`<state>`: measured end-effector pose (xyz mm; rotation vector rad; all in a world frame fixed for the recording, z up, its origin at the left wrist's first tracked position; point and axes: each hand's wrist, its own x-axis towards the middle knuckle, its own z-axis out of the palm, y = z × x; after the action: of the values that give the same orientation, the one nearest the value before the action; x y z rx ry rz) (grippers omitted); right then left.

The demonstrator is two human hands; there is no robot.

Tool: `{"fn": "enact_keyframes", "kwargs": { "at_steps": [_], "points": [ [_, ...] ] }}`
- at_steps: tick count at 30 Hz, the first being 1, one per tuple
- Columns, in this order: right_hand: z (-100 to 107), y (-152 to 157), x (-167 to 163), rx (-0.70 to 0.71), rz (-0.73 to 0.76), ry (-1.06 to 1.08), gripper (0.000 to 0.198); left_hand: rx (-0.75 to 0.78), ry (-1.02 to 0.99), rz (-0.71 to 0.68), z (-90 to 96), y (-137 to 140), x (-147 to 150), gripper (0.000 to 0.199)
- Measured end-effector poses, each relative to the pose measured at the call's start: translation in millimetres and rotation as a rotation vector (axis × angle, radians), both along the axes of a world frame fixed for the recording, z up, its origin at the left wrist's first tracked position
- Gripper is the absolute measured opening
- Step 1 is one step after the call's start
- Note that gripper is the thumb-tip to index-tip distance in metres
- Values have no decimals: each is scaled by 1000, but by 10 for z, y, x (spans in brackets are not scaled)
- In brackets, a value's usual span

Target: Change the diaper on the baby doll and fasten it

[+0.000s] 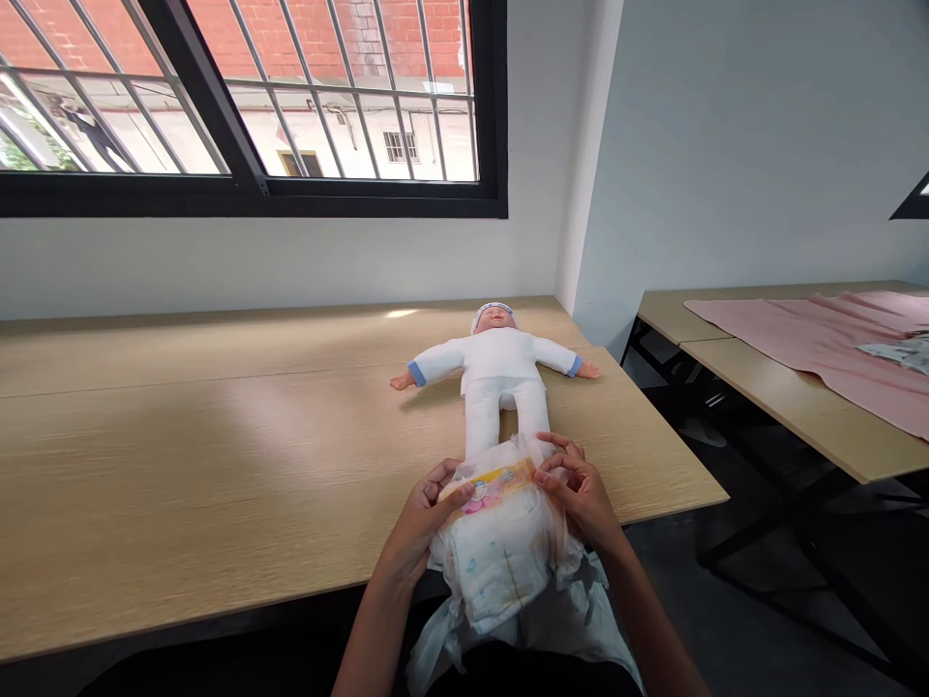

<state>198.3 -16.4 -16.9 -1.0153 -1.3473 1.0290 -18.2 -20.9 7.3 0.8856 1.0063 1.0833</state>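
A white diaper (497,552) with a yellow, pink and orange printed band hangs between my two hands, over the table's front edge. My left hand (432,508) grips its left upper edge, thumb on the printed band. At the right upper edge, my right hand (577,489) pinches the diaper between thumb and fingers. Just beyond lies a baby doll (500,360) on its back, in white clothes with blue cuffs and a cap, arms spread. Its lower legs and feet are hidden behind the diaper. White crumpled material (581,620) shows below, on my lap.
The doll lies on a light wooden table (218,465) against the wall. A barred window (348,97) is above it. To the right, across a gap, another table (769,387) bears a pink cloth (820,334) and a patterned white cloth (904,350).
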Motion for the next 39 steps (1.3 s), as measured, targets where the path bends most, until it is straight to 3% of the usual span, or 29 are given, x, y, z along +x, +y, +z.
{"fn": "enact_keyframes", "kwargs": {
  "at_steps": [39],
  "points": [
    [-47,23,6,-7,-50,43,15,-12,-12,3,34,-31,9,39]
  ]
}}
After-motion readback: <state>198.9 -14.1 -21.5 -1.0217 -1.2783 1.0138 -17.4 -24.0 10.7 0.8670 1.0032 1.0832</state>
